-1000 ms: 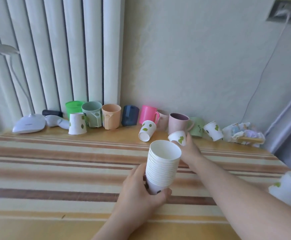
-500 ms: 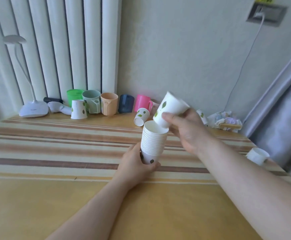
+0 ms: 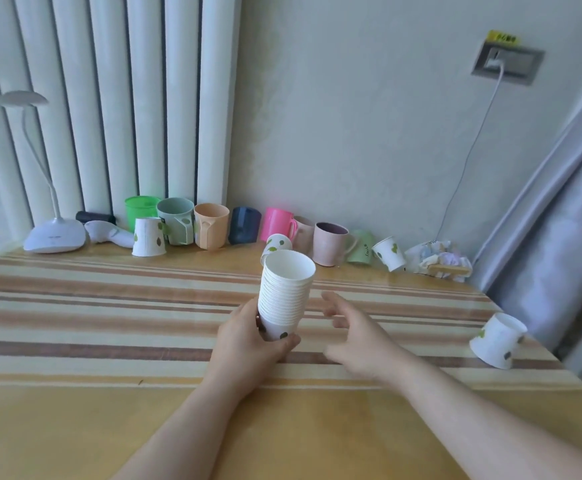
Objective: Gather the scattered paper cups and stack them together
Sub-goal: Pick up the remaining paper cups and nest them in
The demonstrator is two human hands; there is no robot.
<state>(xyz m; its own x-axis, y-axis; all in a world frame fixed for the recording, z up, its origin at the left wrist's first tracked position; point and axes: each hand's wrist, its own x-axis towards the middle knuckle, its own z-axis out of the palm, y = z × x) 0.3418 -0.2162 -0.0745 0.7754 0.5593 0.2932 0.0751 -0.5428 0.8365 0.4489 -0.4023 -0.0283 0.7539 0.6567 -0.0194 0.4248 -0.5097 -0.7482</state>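
Observation:
My left hand [image 3: 248,344] grips the bottom of a tall stack of white paper cups [image 3: 284,292], held tilted above the striped table. My right hand [image 3: 355,334] hovers just right of the stack, fingers spread, holding nothing. Loose leaf-print paper cups remain: one upside down [image 3: 148,237] at the back left, one on its side [image 3: 277,244] just behind the stack, one tilted [image 3: 389,253] at the back right, and one on its side [image 3: 497,340] near the right edge.
A row of coloured plastic and ceramic mugs [image 3: 211,230] lines the wall. A white desk lamp [image 3: 54,233] stands at the back left. A crumpled packet [image 3: 438,259] lies at the back right, beside a grey curtain [image 3: 552,244].
My right hand has seated the cup it carried onto the stack and let go, drawing back to the right with open fingers. The stack is one cup taller.

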